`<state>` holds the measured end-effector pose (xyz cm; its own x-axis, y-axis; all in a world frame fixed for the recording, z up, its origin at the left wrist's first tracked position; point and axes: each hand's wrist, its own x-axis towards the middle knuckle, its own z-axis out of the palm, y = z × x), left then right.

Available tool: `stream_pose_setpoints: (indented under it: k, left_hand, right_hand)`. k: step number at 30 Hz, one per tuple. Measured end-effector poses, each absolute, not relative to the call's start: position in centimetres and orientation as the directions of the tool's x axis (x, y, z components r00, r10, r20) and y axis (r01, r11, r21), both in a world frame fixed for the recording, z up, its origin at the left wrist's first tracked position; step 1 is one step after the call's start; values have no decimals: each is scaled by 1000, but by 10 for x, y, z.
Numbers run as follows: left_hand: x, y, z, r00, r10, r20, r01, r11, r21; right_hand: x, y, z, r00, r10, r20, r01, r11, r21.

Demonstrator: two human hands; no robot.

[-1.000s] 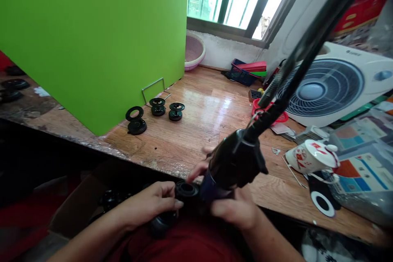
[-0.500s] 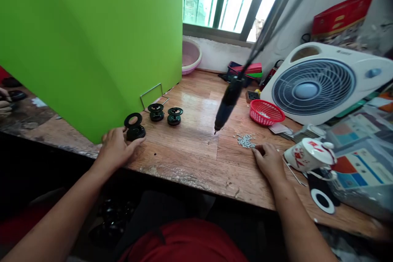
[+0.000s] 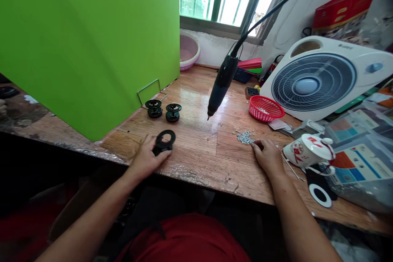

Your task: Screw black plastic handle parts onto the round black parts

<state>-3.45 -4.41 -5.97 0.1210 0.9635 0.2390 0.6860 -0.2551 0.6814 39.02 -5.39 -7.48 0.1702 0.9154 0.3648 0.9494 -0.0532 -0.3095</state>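
Note:
My left hand (image 3: 146,159) is closed on a black round part with a flat ring on top of it (image 3: 163,141), near the front edge of the wooden bench (image 3: 196,139). Two more black round parts (image 3: 163,110) stand farther back beside the green board (image 3: 89,45). My right hand (image 3: 267,156) rests on the bench with its fingertips curled at a small pile of silver screws (image 3: 245,136); whether it holds one is hidden. A black electric screwdriver (image 3: 220,83) hangs from its cable above the bench, between my hands.
A red mesh basket (image 3: 265,109) and a white box fan (image 3: 322,80) stand at the right. A white and red teapot (image 3: 308,151) lies beside my right hand. A pink basket (image 3: 188,51) sits under the window. Another person's hand (image 3: 2,108) shows at far left.
My hands left the screwdriver and the part in my lap; the screwdriver swung up over the bench. My left hand took the ringed black part and drew it toward me; my right reached the screws.

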Motion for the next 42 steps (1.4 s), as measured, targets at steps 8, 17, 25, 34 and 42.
stream_pose_setpoints:
  k: [8,17,25,34,42]
  left_hand:
    - [25,-86,-52,294,925,241,449,-357,819]
    - [36,-97,-46,432,866,252,315,-406,858]
    - [41,-100,-43,475,852,219,293,-387,874]
    - [40,-97,-41,502,844,191,290,-372,882]
    - [39,-97,-41,521,833,186,296,-381,876]
  right_hand:
    - [386,-53,-71,149,943,297,982,-107,-154]
    - [347,-79,-51,15,965,264,893,106,-437]
    - [250,-114,-60,-354,903,243,570,415,-709]
    - [247,-97,-52,-497,834,240,460,488,-742]
    - [251,-95,-52,-553,799,236,360,485,-797]
